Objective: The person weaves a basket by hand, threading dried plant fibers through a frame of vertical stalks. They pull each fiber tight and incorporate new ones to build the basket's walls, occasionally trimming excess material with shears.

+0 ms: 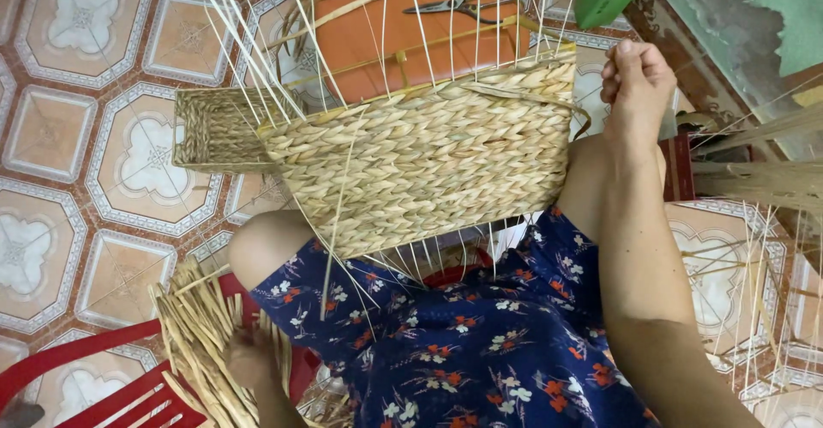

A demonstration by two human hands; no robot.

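While my right hand point(636, 76) is closed tight on a thin pale fibre strand point(549, 95) at the rim, the half-woven rectangular basket of braided straw-coloured fibre point(429, 153) rests on my knees, just left of this grip. I judge it light and rough, with a springy wall; the bare white stakes point(257, 42) above look brittle, so the woven rim is safer to hold. My left hand point(249, 359) lies among loose flat dried strips point(201, 325), probably pinching some.
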